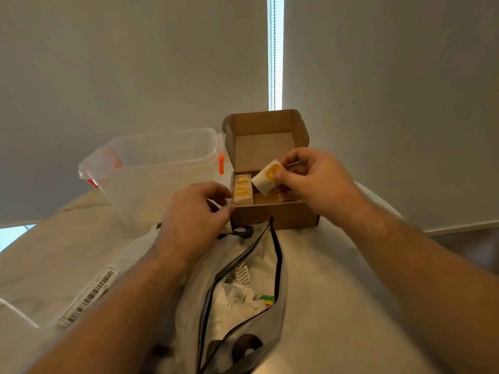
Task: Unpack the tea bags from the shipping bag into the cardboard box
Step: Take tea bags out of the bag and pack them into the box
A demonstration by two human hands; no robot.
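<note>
The right hand pinches a white paper tea bag with a yellow label between thumb and fingertips. It holds the bag tilted just above the open brown cardboard box, probably so it can be turned on edge and slid in beside the others.

A row of matching yellow-labelled tea bags already stands upright against the box's left wall. Packed this way, the row leaves the middle and right of the box free. The box lid stands up at the back, out of the way.

The left hand is curled at the box's near-left corner, apparently steadying it. Whether it actually grips the wall cannot be told.

The grey translucent shipping bag with a black zip edge lies on the pale table between the forearms. Its mouth gapes toward the box, so each reach is short. Loose white tea bags remain inside it, so the unpacking looks well short of finished.

A clear plastic tub with orange latches stands to the left of the box.
</note>
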